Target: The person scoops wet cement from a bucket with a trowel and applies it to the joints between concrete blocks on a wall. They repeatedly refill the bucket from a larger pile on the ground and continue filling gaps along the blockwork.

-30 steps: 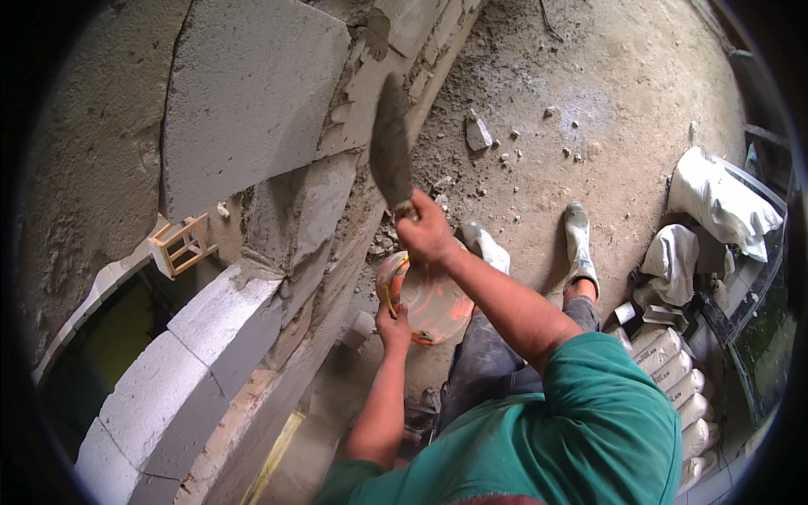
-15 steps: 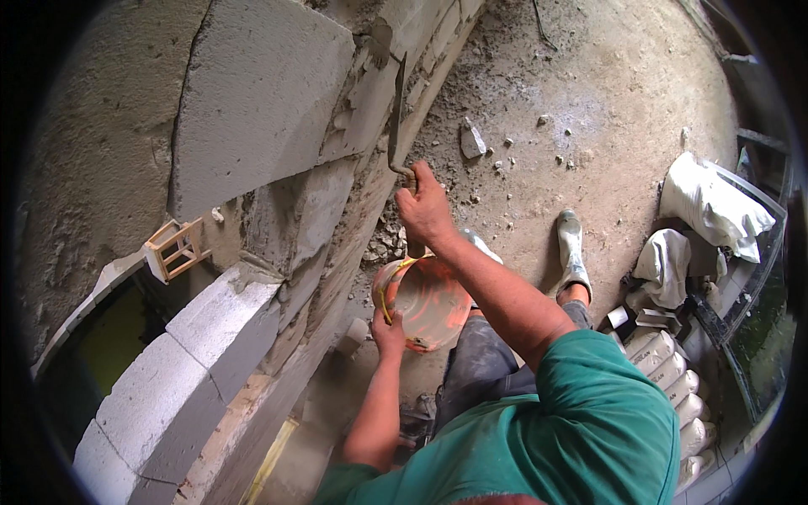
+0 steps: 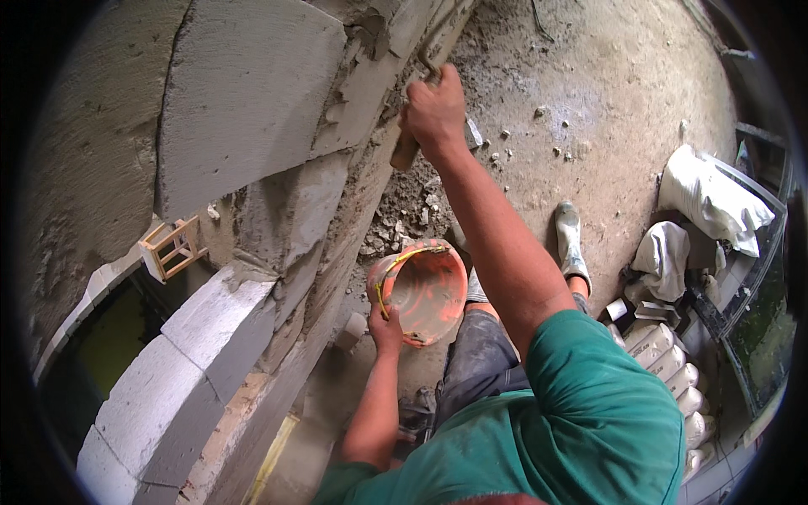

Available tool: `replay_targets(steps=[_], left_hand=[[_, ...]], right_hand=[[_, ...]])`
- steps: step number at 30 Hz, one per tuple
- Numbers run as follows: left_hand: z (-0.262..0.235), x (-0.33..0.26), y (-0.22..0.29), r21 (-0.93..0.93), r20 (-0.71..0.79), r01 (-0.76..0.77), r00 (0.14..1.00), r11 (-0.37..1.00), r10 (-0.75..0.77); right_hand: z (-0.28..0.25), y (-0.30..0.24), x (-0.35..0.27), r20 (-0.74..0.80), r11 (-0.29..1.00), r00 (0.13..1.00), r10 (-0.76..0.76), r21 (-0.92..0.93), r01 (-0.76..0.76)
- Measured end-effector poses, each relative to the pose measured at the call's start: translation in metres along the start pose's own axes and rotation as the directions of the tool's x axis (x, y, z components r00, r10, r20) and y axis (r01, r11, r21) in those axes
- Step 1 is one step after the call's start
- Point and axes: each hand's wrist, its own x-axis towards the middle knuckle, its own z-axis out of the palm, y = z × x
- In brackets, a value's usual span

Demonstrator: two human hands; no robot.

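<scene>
My right hand (image 3: 435, 111) is wrapped round the wooden handle of a trowel (image 3: 405, 153), held up against the wall at the top. The trowel's bent metal neck shows above my fingers; its blade is mostly hard to make out against the wall. Lower down, my left hand (image 3: 386, 329) grips the rim and yellow handle of an orange bucket (image 3: 459, 295), which is tilted so its mouth faces up. Grey mortar smears coat the bucket's inside. Left of both hands stands the block wall (image 3: 252, 93), with rough grey mortar along its joints.
Rubble (image 3: 404, 223) lies at the wall's foot. A small wooden frame (image 3: 172, 248) rests by the curved white block ledge (image 3: 202, 324) on the left. White sacks (image 3: 707, 202) and several stacked bags (image 3: 673, 362) are at the right. My boot (image 3: 569, 240) stands on the dusty floor.
My right hand has moved up and away with the trowel, from above the bucket to the wall farther off. My left hand still holds the bucket, nearly in place.
</scene>
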Motion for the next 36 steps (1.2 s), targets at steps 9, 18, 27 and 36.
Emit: replay_targets(steps=[9,18,27,36], left_hand=[[0.003,0.001,0.013,0.062,-0.051,-0.032,0.998,0.998,0.036],[0.013,0.004,0.012,-0.051,-0.063,-0.097,0.994,0.994,0.094],[0.012,0.004,0.019,0.056,-0.035,-0.072,0.997,0.996,0.074],[0.013,0.004,0.013,0.096,-0.026,-0.034,0.999,0.995,0.036]], right_hand=[[0.008,0.028,-0.109,0.24,0.966,0.938,0.251,-0.126,-0.226],[0.007,-0.029,-0.146,0.358,0.996,0.932,-0.057,-0.051,0.08],[-0.013,0.035,-0.121,0.269,0.967,0.933,0.24,-0.154,-0.205],[0.036,0.0,-0.075,0.181,0.931,0.967,0.181,-0.348,-0.109]])
